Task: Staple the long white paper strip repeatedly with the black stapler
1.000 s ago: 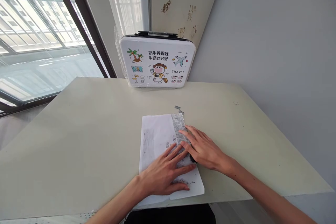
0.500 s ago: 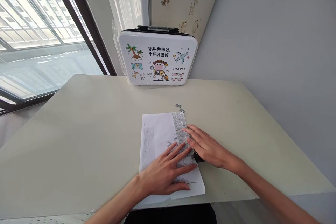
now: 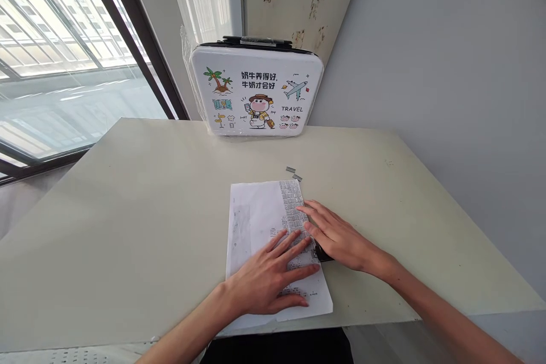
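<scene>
White printed paper (image 3: 258, 199) lies near the front edge of the table, a band of dense print along its right side. My left hand (image 3: 273, 278) rests flat on its lower half, fingers spread. At the paper's right edge lies my right hand (image 3: 339, 236), fingers stretched out and their tips on the printed band. A dark object (image 3: 323, 253) sticks out from beneath my right hand beside the paper; most of it is hidden. Two small grey strips (image 3: 290, 169) lie just beyond the paper's top right corner.
At the back of the pale table (image 3: 140, 210) stands a white case (image 3: 256, 91) with cartoon prints and a black handle, partly wrapped in clear plastic. A window is on the left, a grey wall on the right.
The view has shifted very slightly. Both hands and the paper stay in the same places relative to each other.
</scene>
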{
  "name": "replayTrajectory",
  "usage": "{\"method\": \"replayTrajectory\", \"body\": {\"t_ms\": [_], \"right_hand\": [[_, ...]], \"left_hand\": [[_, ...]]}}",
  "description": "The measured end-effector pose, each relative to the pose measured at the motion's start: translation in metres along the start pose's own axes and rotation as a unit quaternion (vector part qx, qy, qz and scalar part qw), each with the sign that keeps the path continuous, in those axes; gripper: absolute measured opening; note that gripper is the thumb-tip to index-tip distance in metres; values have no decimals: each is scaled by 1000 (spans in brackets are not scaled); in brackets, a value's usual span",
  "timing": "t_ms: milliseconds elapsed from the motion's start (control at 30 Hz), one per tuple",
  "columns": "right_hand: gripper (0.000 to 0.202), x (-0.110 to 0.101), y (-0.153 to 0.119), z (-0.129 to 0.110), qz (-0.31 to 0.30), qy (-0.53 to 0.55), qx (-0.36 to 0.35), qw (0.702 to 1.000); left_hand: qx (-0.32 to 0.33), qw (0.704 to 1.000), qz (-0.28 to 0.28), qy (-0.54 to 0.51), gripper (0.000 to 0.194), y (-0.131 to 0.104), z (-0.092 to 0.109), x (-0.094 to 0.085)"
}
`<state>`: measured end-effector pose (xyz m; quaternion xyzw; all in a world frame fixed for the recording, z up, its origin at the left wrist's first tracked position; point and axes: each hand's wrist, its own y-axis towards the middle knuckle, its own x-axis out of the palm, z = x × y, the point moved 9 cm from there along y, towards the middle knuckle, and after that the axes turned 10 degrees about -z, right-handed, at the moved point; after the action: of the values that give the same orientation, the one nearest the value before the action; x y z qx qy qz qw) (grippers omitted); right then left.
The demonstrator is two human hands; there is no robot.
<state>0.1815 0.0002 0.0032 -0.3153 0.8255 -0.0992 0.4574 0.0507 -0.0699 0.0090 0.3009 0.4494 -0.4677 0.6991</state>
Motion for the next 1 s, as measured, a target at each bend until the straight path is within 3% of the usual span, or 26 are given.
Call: {"method": "replayTrajectory", "body": {"t_ms": [467, 1000], "right_hand": [[56, 3, 2, -7, 25, -79, 2, 997], [55, 4, 3, -7, 28, -95, -3, 995]], "left_hand": [[6, 1000, 16, -7, 65, 2, 0, -1], [8, 1000, 21, -15, 67, 0, 0, 0]]}}
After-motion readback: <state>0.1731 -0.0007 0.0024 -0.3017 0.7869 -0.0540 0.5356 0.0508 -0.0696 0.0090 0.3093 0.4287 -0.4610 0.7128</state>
